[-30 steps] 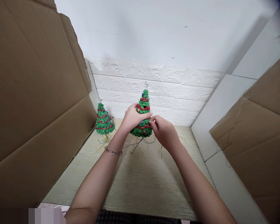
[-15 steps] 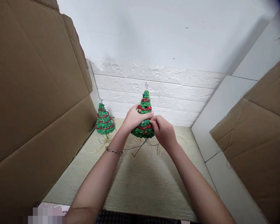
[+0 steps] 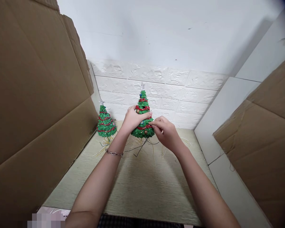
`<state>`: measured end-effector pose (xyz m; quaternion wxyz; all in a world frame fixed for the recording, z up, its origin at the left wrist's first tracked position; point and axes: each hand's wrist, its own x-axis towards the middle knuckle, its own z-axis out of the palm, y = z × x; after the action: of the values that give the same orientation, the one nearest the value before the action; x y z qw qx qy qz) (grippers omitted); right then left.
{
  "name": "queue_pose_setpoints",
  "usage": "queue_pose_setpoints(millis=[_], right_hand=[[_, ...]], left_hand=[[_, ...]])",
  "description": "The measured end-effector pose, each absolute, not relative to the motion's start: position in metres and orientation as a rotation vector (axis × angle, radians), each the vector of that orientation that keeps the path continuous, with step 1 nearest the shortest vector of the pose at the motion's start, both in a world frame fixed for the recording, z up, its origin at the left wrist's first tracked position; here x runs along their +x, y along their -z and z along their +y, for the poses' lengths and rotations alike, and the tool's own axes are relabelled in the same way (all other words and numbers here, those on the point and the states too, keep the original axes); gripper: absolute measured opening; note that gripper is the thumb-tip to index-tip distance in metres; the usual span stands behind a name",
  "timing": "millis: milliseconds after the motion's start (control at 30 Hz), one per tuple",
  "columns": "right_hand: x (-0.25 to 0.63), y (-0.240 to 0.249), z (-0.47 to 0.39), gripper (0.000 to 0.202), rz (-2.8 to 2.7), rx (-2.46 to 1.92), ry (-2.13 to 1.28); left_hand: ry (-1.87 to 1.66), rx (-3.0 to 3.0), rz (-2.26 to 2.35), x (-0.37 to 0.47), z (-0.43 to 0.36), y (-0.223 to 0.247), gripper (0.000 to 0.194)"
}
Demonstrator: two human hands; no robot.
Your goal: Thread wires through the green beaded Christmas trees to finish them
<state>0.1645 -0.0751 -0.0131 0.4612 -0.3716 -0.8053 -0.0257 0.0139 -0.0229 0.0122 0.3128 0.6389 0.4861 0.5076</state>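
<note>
A small green Christmas tree point(image 3: 142, 129) with red garlands, round baubles and a clear star on top is in front of me. My left hand point(image 3: 134, 120) is wrapped round its left side, thumb across the front. My right hand point(image 3: 165, 130) is closed in a pinch at the tree's right side, its fingertips against the branches. What lies between those fingertips, if anything, is too small to make out. Thin dark and yellowish wires point(image 3: 142, 148) hang out below the tree's base.
A second decorated tree point(image 3: 106, 123) stands at the left, with white and yellow wires point(image 3: 106, 142) under it. Cardboard sheets point(image 3: 38, 95) rise on the left and right point(image 3: 263, 133). A white brick-patterned wall point(image 3: 147, 74) closes off the back of the pale tabletop point(image 3: 147, 186).
The held tree has shifted slightly left together with my left hand. My right fingertips have moved a little left and lower, onto the front of the branches.
</note>
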Motion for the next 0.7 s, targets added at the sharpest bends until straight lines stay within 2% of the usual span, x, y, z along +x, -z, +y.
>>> queue_pose_setpoints(millis=[300, 500, 600, 700], right_hand=[[0.159, 0.011, -0.079, 0.031, -1.792, -1.08, -0.078], [0.156, 0.013, -0.081, 0.028, -1.839, -1.113, 0.003], [0.155, 0.014, -0.08, 0.022, -1.833, -1.092, 0.058], [0.157, 0.014, -0.08, 0.026, -1.803, -1.105, 0.071]], left_hand=[[-1.365, 1.81, 1.386, 0.02, -0.03, -0.016, 0.051], [-1.4, 1.899, 1.424, 0.026, -0.033, -0.015, 0.05], [-1.464, 1.813, 1.397, 0.023, -0.029, -0.015, 0.046], [-1.562, 1.64, 1.279, 0.016, -0.023, -0.014, 0.045]])
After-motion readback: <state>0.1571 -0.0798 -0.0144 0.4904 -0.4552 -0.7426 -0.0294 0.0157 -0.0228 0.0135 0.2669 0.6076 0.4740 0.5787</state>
